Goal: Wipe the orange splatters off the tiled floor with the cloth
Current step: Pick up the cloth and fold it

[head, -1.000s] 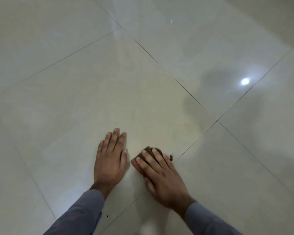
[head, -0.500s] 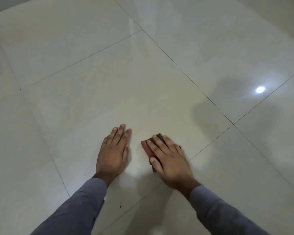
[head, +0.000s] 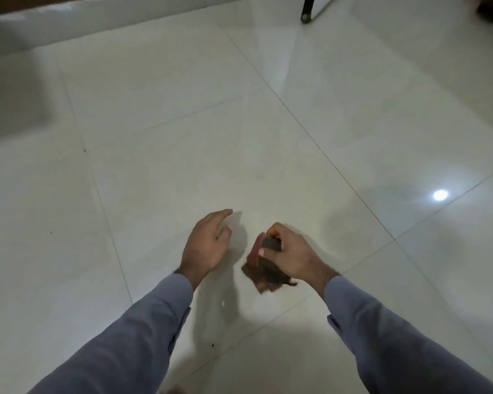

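My right hand (head: pixel 292 254) grips a dark brown cloth (head: pixel 264 273) with a pink edge, lifted off the glossy white tiled floor (head: pixel 211 143); the cloth hangs below my fingers. My left hand (head: pixel 208 241) hovers just left of it, fingers relaxed and holding nothing, index finger stretched forward. No orange splatters show on the tiles around the hands. A small orange smear shows at my right fingertips, on the cloth's top.
A black furniture leg (head: pixel 306 9) stands at the far top right. A white skirting (head: pixel 97 12) runs along the far left. A lamp reflection (head: pixel 440 194) glares on the right tile. Tiny dark specks (head: pixel 212 344) lie near my left sleeve.
Both hands have risen off the floor. My right hand went from pressing the cloth flat to gripping and lifting it. The view has tilted up, showing more of the room.
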